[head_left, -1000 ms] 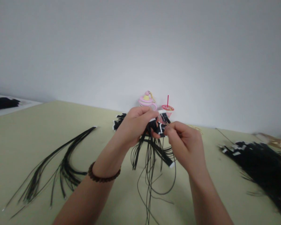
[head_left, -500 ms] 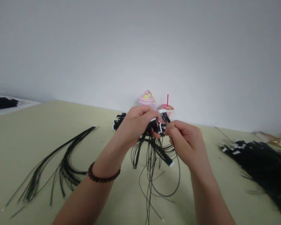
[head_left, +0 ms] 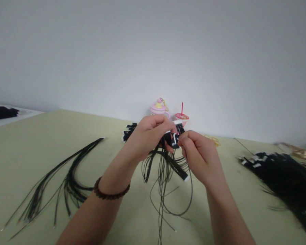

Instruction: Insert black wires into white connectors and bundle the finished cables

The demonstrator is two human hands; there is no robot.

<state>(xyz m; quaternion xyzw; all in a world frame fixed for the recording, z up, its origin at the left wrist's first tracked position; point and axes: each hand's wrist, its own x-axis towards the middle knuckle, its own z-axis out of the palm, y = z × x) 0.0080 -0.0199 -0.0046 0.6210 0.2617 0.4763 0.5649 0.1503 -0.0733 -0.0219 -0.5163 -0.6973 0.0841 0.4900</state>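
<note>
My left hand [head_left: 155, 134] is closed around the upper end of a black wire harness [head_left: 164, 166], near a white connector partly covered by the fingers. Loose wires hang from it toward the table. Just to the right, my right hand [head_left: 200, 153] pinches one thin black wire [head_left: 191, 190], which loops down below the hand. The wire's tip is hidden by the fingers. Between the hands and behind them lie more black harness ends with white connectors [head_left: 177, 121]. One flat black strip with a white tip [head_left: 186, 178] slants down to the right.
A separate black wire bundle [head_left: 73, 170] lies on the pale green table [head_left: 112, 221] at left. A large pile of black harnesses [head_left: 283, 183] is at right. By the wall stand a pink cup-shaped trinket [head_left: 158, 108] and a small cup with a red straw [head_left: 182, 115]. Yellow bands [head_left: 214, 140] lie behind my right hand.
My right hand has shifted slightly left, closer to my left hand, still pinching the wire. The wire loop has moved left with it. My left hand keeps its hold.
</note>
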